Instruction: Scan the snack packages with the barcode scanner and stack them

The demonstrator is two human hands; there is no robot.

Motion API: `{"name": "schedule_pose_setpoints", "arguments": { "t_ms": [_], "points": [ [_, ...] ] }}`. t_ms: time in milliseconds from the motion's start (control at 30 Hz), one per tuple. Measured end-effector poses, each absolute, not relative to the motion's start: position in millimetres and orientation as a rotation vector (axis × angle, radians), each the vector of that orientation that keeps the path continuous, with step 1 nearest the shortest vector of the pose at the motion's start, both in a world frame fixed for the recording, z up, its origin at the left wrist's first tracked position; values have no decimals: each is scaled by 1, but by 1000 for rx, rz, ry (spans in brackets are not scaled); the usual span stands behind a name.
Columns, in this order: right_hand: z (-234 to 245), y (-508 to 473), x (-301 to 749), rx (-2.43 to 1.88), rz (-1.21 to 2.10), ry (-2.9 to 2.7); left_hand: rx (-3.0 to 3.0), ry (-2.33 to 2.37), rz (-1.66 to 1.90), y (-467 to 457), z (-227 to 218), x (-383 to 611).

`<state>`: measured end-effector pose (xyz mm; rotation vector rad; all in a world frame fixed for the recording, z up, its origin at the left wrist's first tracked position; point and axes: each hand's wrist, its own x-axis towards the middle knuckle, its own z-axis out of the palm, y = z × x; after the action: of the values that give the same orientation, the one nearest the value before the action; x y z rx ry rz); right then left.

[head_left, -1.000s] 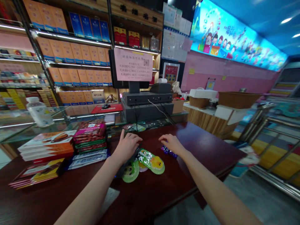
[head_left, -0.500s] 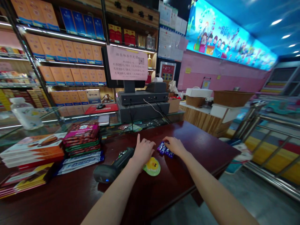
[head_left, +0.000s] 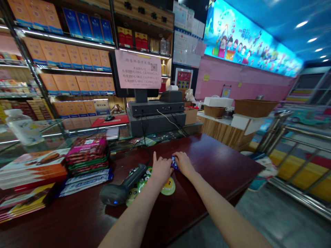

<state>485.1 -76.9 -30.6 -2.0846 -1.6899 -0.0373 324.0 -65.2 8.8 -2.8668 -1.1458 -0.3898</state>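
Observation:
Several small shiny purple packets [head_left: 174,163] lie bunched on the dark red table, largely hidden between my two hands. My right hand [head_left: 184,164] comes from the right with fingers bent over them, closed on the bunch. From the left, my left hand [head_left: 161,171] presses its curled fingers against the same packets, while one finger points up and away. Under and beside my left wrist is a round green-and-yellow item [head_left: 168,186] with a duck-like face. A black barcode scanner [head_left: 122,187] rests to the left, partly on green cartoon-patterned packs [head_left: 141,184].
On the left are stacked snack boxes [head_left: 33,168], red-brown snack bags [head_left: 88,153] and blue-white packs [head_left: 86,181]. A cash register base [head_left: 156,117] with a monitor carrying a pink notice [head_left: 138,70] stands behind. Metal railing [head_left: 305,151] runs along the right.
My right hand has moved left, bringing the purple packets against my left hand. My left hand has shifted slightly right, and more of the green packs by the scanner shows.

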Motion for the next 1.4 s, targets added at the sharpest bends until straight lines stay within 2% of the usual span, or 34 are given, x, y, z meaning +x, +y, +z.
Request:
{"name": "schedule_pose_setpoints", "arguments": {
  "t_ms": [400,767,1233,1400],
  "points": [
    [-29,-38,435,-1955,73,-1683,-2700,-1319,-407,-38,21,297],
    [-2,-38,435,-1758,69,-1478,-2654,-1338,-614,-36,44,272],
    [21,-20,362,-1234,382,-1353,-2517,-1169,-955,-17,68,170],
    [22,-17,327,-1150,445,-1385,-2443,-1146,-1062,-17,57,129]
  ]
}}
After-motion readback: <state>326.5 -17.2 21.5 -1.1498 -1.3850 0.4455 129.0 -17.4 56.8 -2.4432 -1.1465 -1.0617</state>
